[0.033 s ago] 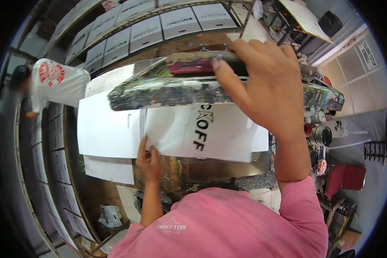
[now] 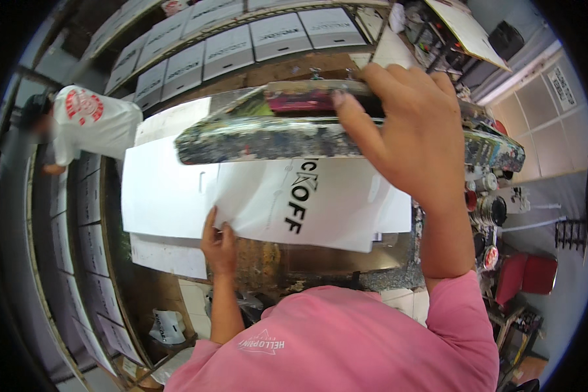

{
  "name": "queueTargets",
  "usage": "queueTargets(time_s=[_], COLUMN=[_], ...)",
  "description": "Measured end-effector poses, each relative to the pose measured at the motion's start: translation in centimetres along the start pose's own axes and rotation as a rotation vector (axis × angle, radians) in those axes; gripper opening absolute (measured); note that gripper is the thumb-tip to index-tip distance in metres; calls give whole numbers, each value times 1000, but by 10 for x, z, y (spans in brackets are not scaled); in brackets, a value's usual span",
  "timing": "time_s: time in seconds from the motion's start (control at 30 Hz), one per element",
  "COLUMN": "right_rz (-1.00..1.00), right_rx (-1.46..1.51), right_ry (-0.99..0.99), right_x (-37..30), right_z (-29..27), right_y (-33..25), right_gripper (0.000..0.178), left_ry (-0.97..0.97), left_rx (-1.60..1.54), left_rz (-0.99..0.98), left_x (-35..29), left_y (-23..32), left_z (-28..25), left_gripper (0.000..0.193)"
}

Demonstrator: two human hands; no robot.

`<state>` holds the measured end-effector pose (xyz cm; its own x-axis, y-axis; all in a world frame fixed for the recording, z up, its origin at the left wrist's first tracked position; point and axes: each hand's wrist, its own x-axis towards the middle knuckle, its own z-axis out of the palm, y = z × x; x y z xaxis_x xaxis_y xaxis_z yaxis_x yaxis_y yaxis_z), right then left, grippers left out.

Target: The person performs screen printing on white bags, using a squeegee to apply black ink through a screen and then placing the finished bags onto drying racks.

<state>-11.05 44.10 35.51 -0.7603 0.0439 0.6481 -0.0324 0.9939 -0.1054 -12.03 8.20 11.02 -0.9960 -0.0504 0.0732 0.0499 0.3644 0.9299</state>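
Note:
My right hand (image 2: 411, 137) grips the near edge of a paint-stained printing frame (image 2: 268, 134) and holds it tilted up off the table. Under the frame lies a white flat sheet (image 2: 320, 209) with black lettering printed on it. My left hand (image 2: 219, 245) pinches that sheet's lower left edge, thumb on top. More white sheets (image 2: 160, 193) lie beneath it and stick out to the left. My pink sleeves and shirt fill the lower part of the view.
Another person in a white shirt with a red print (image 2: 88, 121) stands at the upper left. Shelves of white boxes (image 2: 242, 39) line the back and left. Ink cans (image 2: 490, 209) and a red stool (image 2: 536, 274) stand at the right. A white bag (image 2: 166, 326) lies on the floor.

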Motion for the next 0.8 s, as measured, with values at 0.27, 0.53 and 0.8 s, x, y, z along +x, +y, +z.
queueTargets(time_s=[0.27,0.53,0.8], right_rz=[53,5,-103], right_rx=[-21,31,76], right_ry=[-61,6,-566], right_x=[-26,-46,-154], right_z=[-2,1,23], right_y=[-25,-33,-27], right_gripper=[32,42,58], left_ry=[190,224,-790], left_rx=[328,819,-981], left_rz=[195,-105,-465], left_x=[126,244,-70], left_y=[-119,-142,36], left_z=[-212,-300,3], left_gripper=[66,82,90])
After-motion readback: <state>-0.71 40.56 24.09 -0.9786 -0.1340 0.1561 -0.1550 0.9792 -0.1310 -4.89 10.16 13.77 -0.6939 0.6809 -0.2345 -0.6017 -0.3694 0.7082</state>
